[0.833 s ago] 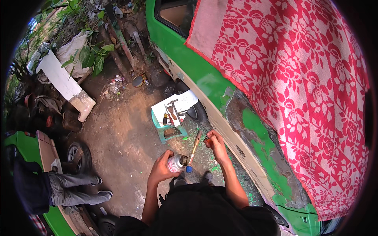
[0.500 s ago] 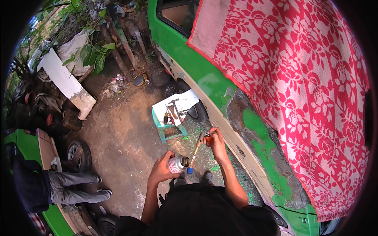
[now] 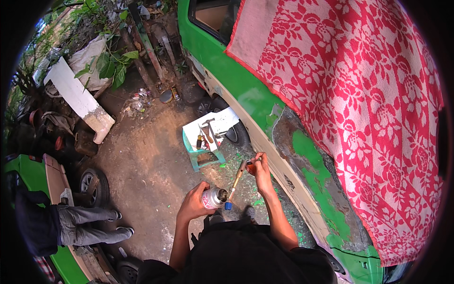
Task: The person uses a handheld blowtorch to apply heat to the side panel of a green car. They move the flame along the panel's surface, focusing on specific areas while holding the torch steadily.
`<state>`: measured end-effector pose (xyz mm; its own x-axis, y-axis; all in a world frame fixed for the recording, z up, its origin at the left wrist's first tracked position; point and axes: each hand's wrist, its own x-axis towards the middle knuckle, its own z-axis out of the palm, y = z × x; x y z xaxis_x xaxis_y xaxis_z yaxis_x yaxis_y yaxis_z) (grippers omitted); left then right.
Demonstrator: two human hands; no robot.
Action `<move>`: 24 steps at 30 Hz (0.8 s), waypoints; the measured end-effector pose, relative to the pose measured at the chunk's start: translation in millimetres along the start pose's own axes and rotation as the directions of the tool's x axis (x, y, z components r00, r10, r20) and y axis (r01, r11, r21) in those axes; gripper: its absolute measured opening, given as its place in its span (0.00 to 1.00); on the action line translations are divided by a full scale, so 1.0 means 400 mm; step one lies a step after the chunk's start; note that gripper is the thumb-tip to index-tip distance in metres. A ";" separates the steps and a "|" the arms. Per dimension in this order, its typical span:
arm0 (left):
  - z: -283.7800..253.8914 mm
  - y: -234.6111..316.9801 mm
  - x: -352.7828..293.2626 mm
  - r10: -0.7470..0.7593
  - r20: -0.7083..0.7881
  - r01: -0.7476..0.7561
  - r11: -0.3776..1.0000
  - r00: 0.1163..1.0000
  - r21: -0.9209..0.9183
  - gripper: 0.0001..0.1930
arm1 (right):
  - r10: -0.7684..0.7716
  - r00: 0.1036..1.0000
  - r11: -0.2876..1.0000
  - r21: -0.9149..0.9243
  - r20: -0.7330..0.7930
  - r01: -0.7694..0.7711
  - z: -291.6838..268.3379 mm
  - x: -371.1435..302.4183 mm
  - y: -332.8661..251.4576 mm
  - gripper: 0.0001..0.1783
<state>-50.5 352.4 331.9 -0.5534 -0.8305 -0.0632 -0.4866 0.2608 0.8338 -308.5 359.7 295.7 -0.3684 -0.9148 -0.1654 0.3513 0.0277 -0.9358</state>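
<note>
My left hand is wrapped round a white and red gas canister. A blow torch head is fitted on it, with a brass tube and a blue knob. The tube slants up and right, its nozzle close to my right hand. Between the fingers of that hand is a small lighter, held right at the nozzle and mostly hidden by the fingers. I cannot make out any flame.
A green car with stripped paint stands at right, under a red patterned blanket. Ahead is a small teal stool bearing a hammer and other tools. At left a person stands by another green car.
My right fingers have shifted slightly, and the lighter's orange body, visible before, is now mostly covered. The canister and torch have hardly moved.
</note>
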 end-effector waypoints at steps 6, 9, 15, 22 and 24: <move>-0.005 0.003 0.003 -0.001 0.006 0.001 1.000 1.000 0.011 0.36 | -0.120 0.993 0.975 -0.194 -0.025 0.113 -0.009 0.010 0.013 0.09; -0.008 0.001 0.006 0.003 0.014 -0.003 1.000 1.000 0.015 0.36 | -0.158 0.987 0.961 -0.236 -0.033 0.146 -0.017 0.019 0.023 0.10; -0.014 -0.001 0.010 0.011 0.001 -0.011 1.000 1.000 0.003 0.36 | -0.166 0.986 0.951 -0.269 -0.020 0.154 -0.026 0.031 0.039 0.09; -0.017 -0.005 0.017 0.000 0.028 0.000 1.000 1.000 -0.004 0.36 | -0.185 0.976 0.960 -0.234 -0.112 0.155 -0.017 0.023 0.039 0.06; -0.016 -0.006 0.019 0.008 0.032 -0.008 1.000 0.999 -0.003 0.36 | -0.179 0.979 0.965 -0.210 -0.097 0.156 -0.024 0.028 0.052 0.06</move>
<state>-49.3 342.3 333.0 -0.5791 -0.8119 -0.0739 -0.4802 0.2664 0.8357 -313.7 353.8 271.4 -0.5074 -0.8613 -0.0248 0.1014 -0.0311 -0.9944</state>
